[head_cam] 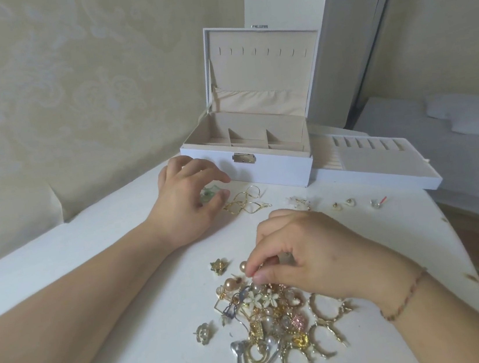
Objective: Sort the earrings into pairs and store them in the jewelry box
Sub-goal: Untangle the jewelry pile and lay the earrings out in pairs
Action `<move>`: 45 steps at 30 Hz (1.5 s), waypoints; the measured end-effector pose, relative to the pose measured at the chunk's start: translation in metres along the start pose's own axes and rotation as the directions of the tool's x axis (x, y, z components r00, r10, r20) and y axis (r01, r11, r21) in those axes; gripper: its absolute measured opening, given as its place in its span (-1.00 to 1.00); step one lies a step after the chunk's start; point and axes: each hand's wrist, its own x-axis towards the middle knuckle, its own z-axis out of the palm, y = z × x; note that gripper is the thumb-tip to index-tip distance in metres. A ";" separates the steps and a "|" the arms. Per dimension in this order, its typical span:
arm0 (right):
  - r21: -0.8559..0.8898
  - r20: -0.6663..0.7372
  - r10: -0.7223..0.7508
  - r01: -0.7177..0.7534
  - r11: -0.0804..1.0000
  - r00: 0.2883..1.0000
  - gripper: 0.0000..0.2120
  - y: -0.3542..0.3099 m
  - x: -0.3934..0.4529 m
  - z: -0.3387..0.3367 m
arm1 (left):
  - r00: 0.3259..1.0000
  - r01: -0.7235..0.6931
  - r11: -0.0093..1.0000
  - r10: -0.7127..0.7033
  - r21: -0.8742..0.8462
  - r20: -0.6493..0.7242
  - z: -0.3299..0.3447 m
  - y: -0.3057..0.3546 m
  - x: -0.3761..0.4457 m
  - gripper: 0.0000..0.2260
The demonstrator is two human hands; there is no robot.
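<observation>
A white jewelry box [276,170] stands open at the back of the table, its beige compartments bare. My left hand [187,200] reaches toward a green earring [210,195] lying just in front of the box, thumb and fingers curled around it. To its right lies a pair of gold wire earrings [246,205]. My right hand [309,257] hovers over a heap of mixed earrings [280,316] near the front, thumb and forefinger pinching a small piece from the top of the heap. Small stud earrings [344,203] lie in a row at the right.
The box's removed beige tray [382,162] lies to the right of the box. A white cabinet [319,33] rises behind. The table's rounded right edge [465,243] drops to a wooden floor. A gold star stud [218,265] and a flower stud [204,333] lie apart from the heap.
</observation>
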 end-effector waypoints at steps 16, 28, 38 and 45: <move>0.919 -0.246 0.485 0.043 0.392 0.839 -0.92 0.023 -0.021 -0.046 | 1.000 0.001 1.000 -0.001 0.001 0.020 -0.001 -0.002 0.000 -0.69; 0.353 -0.614 0.660 -0.596 0.721 0.434 -0.84 0.122 -0.088 -0.047 | 1.000 -0.015 0.999 0.015 -0.035 -0.009 0.001 -0.003 0.001 -0.65; 0.161 -0.518 0.596 -0.615 0.772 0.613 -0.55 0.120 -0.082 -0.039 | 1.000 -0.011 0.999 0.011 -0.037 -0.003 0.000 -0.004 0.001 -0.67; -0.131 -0.456 0.481 -0.591 0.796 0.749 -0.96 0.123 -0.065 -0.036 | 1.000 0.003 0.999 -0.002 -0.045 0.010 0.000 -0.002 0.001 -0.66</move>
